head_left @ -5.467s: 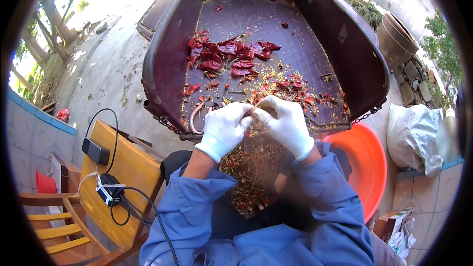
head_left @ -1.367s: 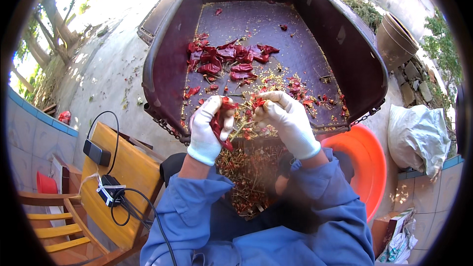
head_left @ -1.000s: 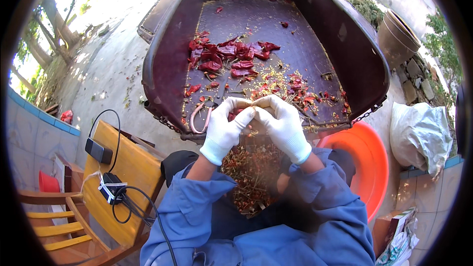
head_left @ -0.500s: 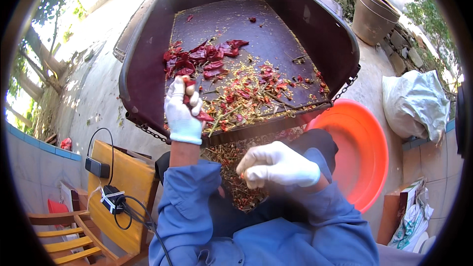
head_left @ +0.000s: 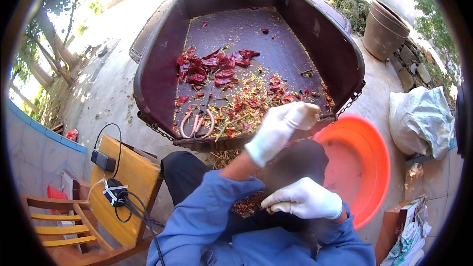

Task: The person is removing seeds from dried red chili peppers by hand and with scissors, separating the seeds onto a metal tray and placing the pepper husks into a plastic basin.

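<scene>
My left hand [head_left: 286, 127], in a white glove, reaches rightward across the cart's near edge, toward the orange basin [head_left: 345, 167]. Its fingertips are smeared and turned away, so what they hold is hidden. Lower down, over my lap, my right hand [head_left: 306, 199], also gloved, has its fingers curled together in a pinch; anything inside cannot be made out. On the cart bed [head_left: 236, 29] lie a heap of dark red dried chili peppers [head_left: 217, 64] and scattered seeds, stems and red scraps [head_left: 251, 101]. A pair of scissors [head_left: 198, 120] with pinkish handles rests at the near left edge.
Chains [head_left: 160, 132] hang at the cart's near corners. Stems and scraps [head_left: 246, 207] lie below, between my legs. At left stands a yellow wooden chair [head_left: 125, 192] with a black adapter and cables. A whitish sack [head_left: 419, 120] and a large bucket [head_left: 385, 29] stand at right.
My left hand has swung from the left of the cart bed to the right, uncovering the scissors. My right hand has dropped lower toward my lap. The view has shifted slightly.
</scene>
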Tool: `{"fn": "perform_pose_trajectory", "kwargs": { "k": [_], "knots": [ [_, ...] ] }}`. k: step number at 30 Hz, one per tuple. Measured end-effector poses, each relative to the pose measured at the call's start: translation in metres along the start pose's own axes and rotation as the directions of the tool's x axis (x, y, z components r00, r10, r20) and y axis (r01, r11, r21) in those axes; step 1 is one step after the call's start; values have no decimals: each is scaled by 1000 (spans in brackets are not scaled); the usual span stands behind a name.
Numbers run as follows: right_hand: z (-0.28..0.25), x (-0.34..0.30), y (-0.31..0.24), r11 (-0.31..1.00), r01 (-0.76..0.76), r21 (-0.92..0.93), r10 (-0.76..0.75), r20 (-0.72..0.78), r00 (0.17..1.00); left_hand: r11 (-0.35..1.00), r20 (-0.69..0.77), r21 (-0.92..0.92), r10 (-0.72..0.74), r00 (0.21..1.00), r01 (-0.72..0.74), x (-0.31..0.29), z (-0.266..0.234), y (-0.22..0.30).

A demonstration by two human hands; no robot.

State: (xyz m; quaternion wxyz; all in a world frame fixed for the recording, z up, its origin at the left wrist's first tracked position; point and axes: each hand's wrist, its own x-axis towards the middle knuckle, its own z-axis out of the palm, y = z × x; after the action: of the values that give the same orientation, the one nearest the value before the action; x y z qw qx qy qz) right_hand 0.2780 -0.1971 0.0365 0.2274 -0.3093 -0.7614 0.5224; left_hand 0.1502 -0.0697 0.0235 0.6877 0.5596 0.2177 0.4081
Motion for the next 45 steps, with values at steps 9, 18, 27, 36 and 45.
{"fn": "perform_pose_trajectory", "kwargs": {
  "k": [9,18,27,36,45],
  "knots": [
    [-80,138,25,838,11,-546,-254,-373,893,990,-533,135,38,845,41,-31,-147,17],
    [-166,284,149,504,-445,-740,-314,-637,703,993,-498,33,-80,863,111,-34,-144,7],
    [-167,304,169,479,-527,-702,-138,-653,745,994,-552,-3,-95,829,112,-37,-151,17],
    [-161,263,154,465,-426,-776,-139,-540,830,995,-552,14,-77,831,101,-31,-154,10],
    [-155,235,108,800,-302,-518,-236,-735,635,963,-564,246,50,825,110,-25,-150,5]
  ]
}}
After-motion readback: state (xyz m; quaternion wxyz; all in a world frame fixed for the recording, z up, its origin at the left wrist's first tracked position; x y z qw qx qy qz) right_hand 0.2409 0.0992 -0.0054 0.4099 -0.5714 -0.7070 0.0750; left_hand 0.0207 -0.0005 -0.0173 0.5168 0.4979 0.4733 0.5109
